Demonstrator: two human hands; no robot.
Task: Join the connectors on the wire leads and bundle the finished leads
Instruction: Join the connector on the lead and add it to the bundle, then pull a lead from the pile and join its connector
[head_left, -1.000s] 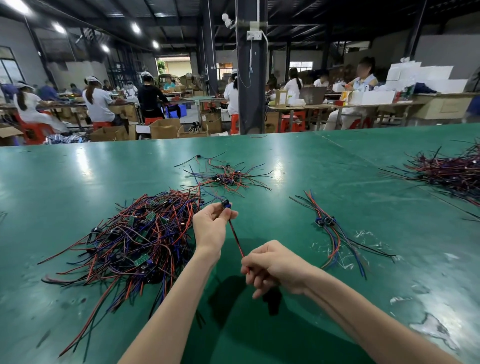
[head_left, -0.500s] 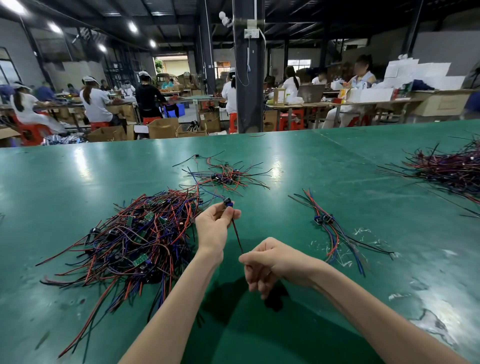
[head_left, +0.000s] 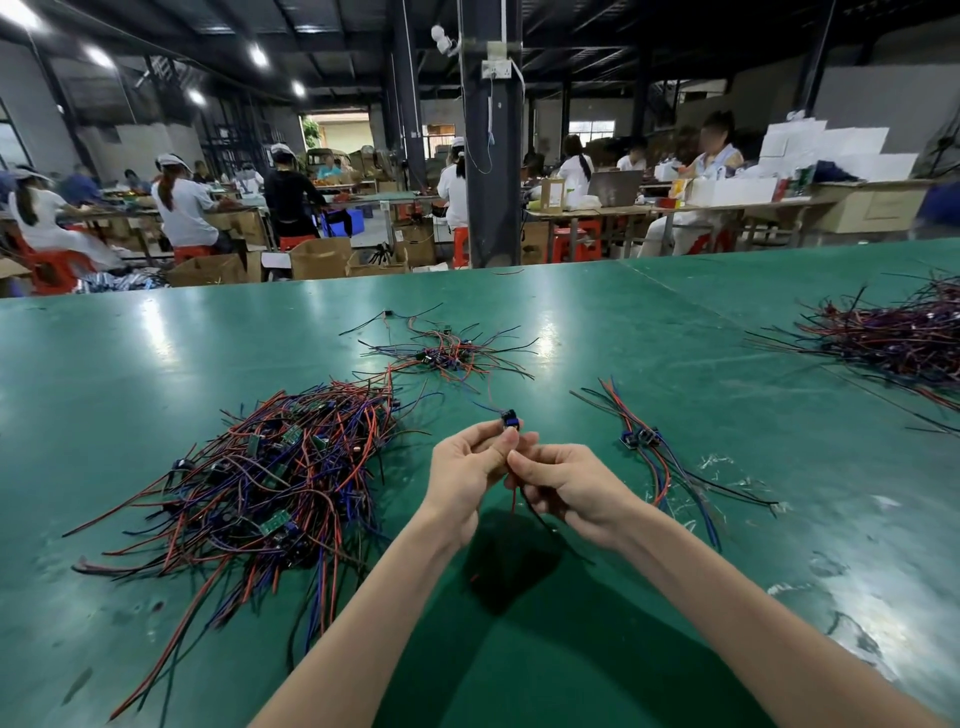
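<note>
My left hand pinches a wire lead just below its small blue-black connector, held above the green table. My right hand sits right beside it, fingers curled round the same lead's red and black wires, which hang down beneath both hands. A big tangled pile of red, blue and black leads with small green boards lies to the left. A small aligned group of leads with connectors lies to the right.
A smaller loose heap of leads lies farther back in the middle, and another dark heap at the far right edge. Beyond the table stand a dark pillar, cardboard boxes and several seated workers at benches.
My right hand has slid up along the wires from low near the table until it meets my left hand. The left hand has kept its hold on the connector end.
</note>
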